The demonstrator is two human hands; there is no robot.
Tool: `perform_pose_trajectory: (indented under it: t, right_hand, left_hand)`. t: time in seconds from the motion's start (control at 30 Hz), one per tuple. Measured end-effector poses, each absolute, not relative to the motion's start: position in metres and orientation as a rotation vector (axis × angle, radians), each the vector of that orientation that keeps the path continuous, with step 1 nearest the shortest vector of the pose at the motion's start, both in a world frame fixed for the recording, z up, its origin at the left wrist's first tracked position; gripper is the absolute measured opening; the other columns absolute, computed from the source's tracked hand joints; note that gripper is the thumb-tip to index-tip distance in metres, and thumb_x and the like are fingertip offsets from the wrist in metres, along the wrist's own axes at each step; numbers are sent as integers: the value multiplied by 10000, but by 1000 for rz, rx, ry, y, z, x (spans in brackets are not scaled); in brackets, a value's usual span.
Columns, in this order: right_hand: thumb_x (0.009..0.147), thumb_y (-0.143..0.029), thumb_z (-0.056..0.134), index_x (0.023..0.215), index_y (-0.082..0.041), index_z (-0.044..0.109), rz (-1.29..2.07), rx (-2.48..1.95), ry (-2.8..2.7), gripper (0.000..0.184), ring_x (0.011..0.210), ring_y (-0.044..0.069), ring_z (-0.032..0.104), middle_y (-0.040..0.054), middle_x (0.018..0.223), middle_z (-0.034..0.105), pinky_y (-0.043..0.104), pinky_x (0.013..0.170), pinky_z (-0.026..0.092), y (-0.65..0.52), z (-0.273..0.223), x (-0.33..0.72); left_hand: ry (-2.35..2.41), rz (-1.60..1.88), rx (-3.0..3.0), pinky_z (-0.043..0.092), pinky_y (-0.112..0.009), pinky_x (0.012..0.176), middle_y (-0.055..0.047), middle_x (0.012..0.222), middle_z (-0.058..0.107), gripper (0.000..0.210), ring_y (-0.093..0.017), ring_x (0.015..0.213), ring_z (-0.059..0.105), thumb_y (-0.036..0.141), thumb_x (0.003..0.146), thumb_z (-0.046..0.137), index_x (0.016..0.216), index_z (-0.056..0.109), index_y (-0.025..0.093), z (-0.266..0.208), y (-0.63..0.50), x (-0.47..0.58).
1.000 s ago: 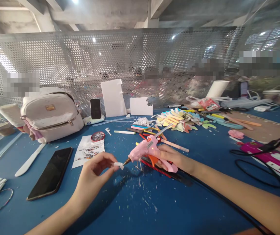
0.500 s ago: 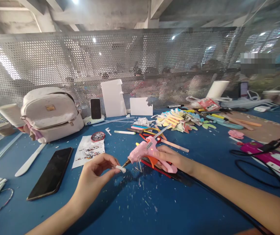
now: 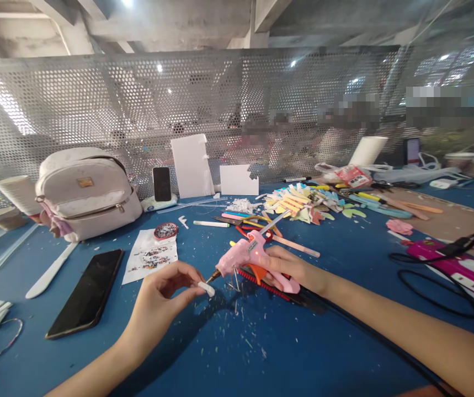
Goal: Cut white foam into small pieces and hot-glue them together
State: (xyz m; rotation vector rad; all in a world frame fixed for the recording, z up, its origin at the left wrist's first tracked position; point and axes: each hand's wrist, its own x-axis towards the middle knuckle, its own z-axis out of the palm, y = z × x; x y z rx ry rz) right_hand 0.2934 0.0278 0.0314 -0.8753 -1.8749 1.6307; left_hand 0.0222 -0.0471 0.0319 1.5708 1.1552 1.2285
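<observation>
My left hand (image 3: 172, 289) pinches a small white piece (image 3: 207, 288) between thumb and fingertips; its material is too small to make out. Wrapped around the handle of a pink hot glue gun (image 3: 240, 256) is my right hand (image 3: 284, 267), with fingers near the orange trigger. The gun's dark nozzle points down and left, right at the white piece. A clear glue stick (image 3: 276, 221) juts from its back, and a black cord runs off under my right forearm. Behind the gun, partly hidden, lie red-handled scissors (image 3: 243, 230).
A black phone (image 3: 85, 293) and a paper with beads (image 3: 149, 255) lie left, near a white backpack (image 3: 85, 193). Paper scraps (image 3: 303, 201) are heaped behind the gun. At right sits a magenta power strip (image 3: 454, 267) with looped black cable. A perforated metal screen (image 3: 203, 94) stands behind.
The white piece has shifted slightly right and down with my left fingertips, and its angle has turned a little. The glue gun and right hand have hardly moved.
</observation>
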Motion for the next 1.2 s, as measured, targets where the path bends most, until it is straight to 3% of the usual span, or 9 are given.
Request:
perform_pose_trajectory:
  t: [0.57,1.2]
  right_hand:
    - [865,-681,554,600,-165,527,1655,-817,-1901,580,443,101,431,-32,440,483,261,508,345,27,32,294]
    - [877,-652,562,599,-175,532,1693,-773,-1884,553,437,108,417,-25,443,480,269,488,301,29,31,295]
  left_hand:
    - [1140,1197,1549,554,-207,720,11,785,710,87,-111,730,671,250,782,747,799,674,207,30,-45,20]
    - [1158,1252,1487,563,-213,718,10,767,709,89,-120,721,680,221,757,754,765,669,197,34,-48,22]
